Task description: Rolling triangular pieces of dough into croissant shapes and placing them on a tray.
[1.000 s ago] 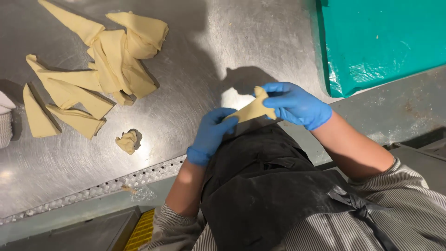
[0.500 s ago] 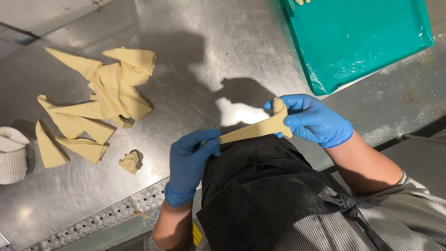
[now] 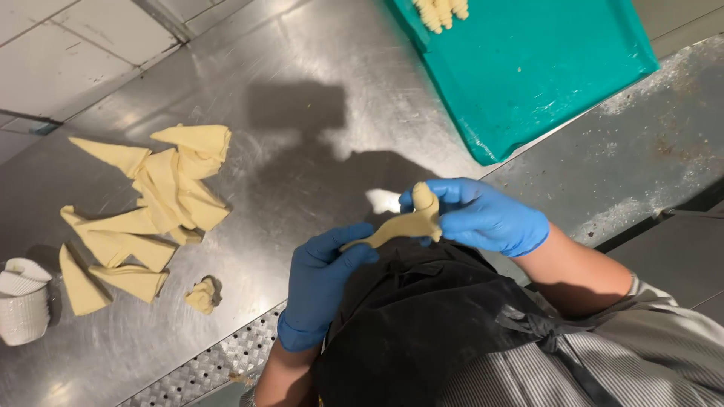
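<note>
Both my hands wear blue gloves and hold one strip of pale yellow dough (image 3: 392, 226) in the air above the steel table's front edge. My right hand (image 3: 483, 218) grips the wide, partly rolled end near the top. My left hand (image 3: 320, 279) holds the thin tail lower left. The dough stretches between them, tilted up to the right.
A pile of cut dough triangles (image 3: 143, 211) lies at the left of the steel table (image 3: 317, 113), with a small dough scrap (image 3: 201, 295) in front. A white ribbed cup (image 3: 23, 301) stands at far left. A teal tray (image 3: 543, 68) with rolled pieces (image 3: 441, 11) sits at the back right.
The dough has been stretched longer between my hands. My right hand has begun rolling the wide end, and my left hand has slid down along the tail.
</note>
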